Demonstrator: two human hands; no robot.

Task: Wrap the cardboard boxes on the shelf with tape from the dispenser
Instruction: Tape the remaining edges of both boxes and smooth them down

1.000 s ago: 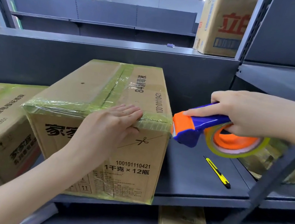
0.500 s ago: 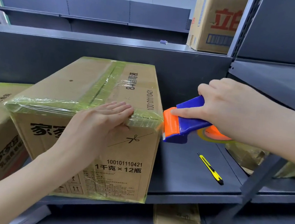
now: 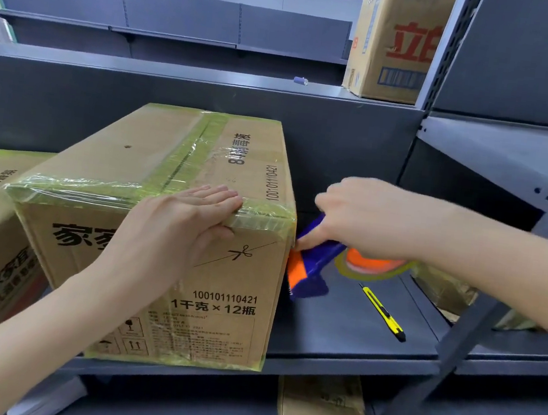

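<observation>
Though apart before, dispenser (image 3: 315, 264) now against right side of box (image 3: 244, 272).

cam: head, single wide-angle view | placed: worn on the head, before the grey shelf (image 3: 337, 325) | faced: forward and down | range: near, the taped cardboard box (image 3: 126, 161) is seen from above its front edge, its top and front face shown
</observation>
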